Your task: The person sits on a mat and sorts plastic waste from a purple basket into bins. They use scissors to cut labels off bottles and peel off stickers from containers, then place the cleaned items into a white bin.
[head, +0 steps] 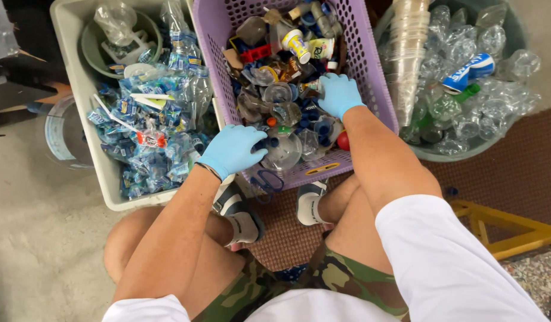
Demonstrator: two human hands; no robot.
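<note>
purple basket (371, 71) | left hand (230, 150), right hand (340, 94) in mixed plastic scraps (281, 65)

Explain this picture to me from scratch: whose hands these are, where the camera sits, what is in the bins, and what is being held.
The camera is worn on a person's head and looks down, so you see their own arms, knees and feet. Both hands wear blue gloves. The left hand rests at the near edge of a purple basket full of mixed plastic scraps, over a clear cup lid. The right hand reaches deeper into the same basket; whether it grips anything cannot be seen. A white bin on the left holds bottle labels and clear plastic. A round tub on the right holds crushed clear bottles and stacked cups.
</note>
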